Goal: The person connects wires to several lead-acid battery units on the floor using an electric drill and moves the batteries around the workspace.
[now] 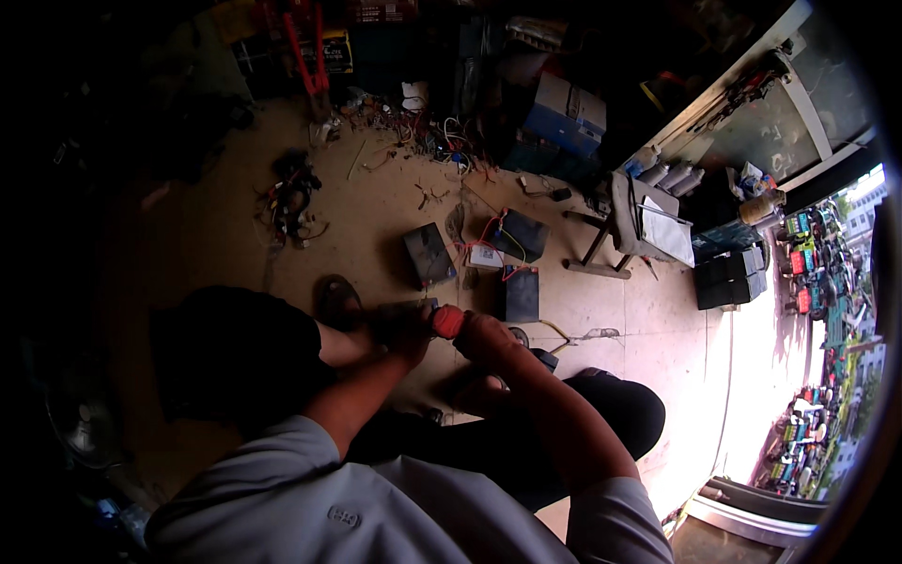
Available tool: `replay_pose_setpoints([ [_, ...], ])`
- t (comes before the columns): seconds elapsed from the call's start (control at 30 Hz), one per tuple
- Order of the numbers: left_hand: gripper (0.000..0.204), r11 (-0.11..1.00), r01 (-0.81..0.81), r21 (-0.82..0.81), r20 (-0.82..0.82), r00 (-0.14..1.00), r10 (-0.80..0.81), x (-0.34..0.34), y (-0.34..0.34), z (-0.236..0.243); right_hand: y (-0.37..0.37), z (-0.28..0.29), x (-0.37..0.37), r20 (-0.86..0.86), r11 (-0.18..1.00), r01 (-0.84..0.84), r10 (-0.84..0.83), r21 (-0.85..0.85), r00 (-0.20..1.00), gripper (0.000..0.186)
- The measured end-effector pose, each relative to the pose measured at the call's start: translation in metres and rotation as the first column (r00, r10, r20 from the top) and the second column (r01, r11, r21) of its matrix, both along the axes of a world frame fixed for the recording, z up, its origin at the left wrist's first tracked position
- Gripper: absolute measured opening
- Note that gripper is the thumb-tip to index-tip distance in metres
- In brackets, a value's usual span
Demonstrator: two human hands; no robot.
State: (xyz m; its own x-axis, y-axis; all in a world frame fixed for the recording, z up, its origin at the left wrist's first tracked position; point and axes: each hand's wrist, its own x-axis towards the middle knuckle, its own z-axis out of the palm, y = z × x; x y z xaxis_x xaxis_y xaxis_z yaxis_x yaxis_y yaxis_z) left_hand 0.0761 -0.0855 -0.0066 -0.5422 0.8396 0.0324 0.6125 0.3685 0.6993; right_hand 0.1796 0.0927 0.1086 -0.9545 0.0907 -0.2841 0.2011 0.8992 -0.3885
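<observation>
Low in front of me, my left hand (413, 334) is closed around part of a dark object whose shape is mostly hidden, beside a red rounded object (447, 321). My right hand (489, 340) grips at the red object from the right. Just beyond them on the floor lie black battery blocks (427, 256) (521, 236) (521, 294), linked by red and yellow wires around a pale silver box (485, 256). A yellow cable (554, 327) runs down to the right of my hands.
A wire tangle (287, 197), a scrap pile (432, 136) with red bolt cutters (315, 52), and blue boxes (564, 113) are at the back. A stool (634, 216) and black blocks (728, 277) stand right, near the bright doorway with parked scooters (808, 273).
</observation>
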Motion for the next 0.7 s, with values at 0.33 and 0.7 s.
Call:
replay_pose_setpoints([
  [0.33, 0.038, 0.995, 0.041, -0.087, -0.127, 0.991, -0.052, -0.006, -0.007, -0.003, 0.012, 0.046, -0.018, 0.096, 0.994, -0.001, 0.011, -0.109, 0.995, 0.019],
  [0.7, 0.034, 0.997, 0.021, -0.077, 0.026, 0.999, -0.019, -0.01, -0.005, -0.005, 0.019, 0.051, -0.024, 0.208, 0.995, 0.03, -0.009, -0.099, 0.978, 0.029],
])
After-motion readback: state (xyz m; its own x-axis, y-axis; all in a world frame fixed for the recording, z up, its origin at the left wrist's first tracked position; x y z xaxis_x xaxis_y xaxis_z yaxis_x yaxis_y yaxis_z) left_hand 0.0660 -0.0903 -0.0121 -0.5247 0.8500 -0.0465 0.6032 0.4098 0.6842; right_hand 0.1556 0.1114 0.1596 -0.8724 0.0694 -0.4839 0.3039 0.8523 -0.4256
